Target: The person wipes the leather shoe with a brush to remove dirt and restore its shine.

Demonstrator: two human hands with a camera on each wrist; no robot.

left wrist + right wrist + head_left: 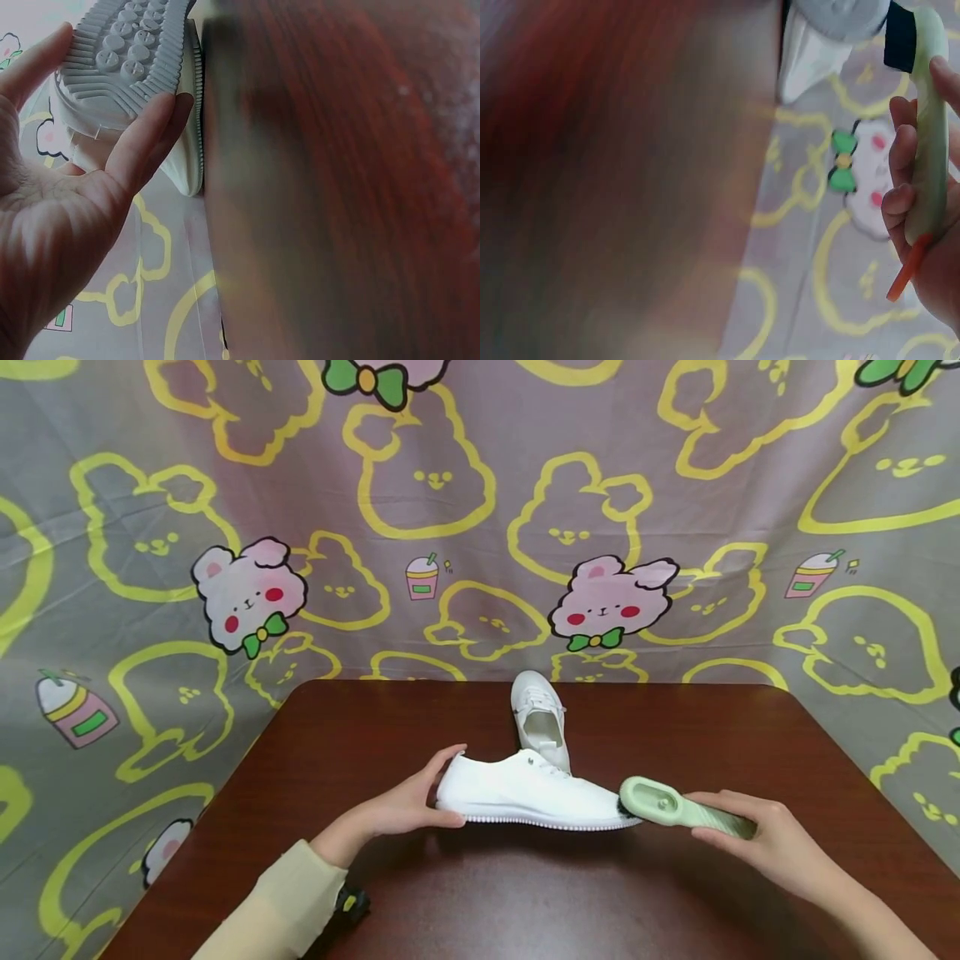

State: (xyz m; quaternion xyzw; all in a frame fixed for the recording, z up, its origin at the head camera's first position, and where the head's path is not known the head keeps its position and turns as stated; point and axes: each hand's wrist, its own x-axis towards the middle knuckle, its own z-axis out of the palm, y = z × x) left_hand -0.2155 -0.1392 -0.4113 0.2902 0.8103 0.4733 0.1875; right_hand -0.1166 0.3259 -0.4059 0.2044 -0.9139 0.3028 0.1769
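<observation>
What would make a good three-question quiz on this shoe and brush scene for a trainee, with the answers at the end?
1. Multiple choice: which part of the held white shoe is nearest the brush?
A) opening
B) toe
C) laces
2. True or false: the left hand holds that shoe at its heel.
3. Short answer: where is the second white shoe, as the head camera sees it?

Key:
1. B
2. True
3. On the table, behind the held white shoe
</observation>
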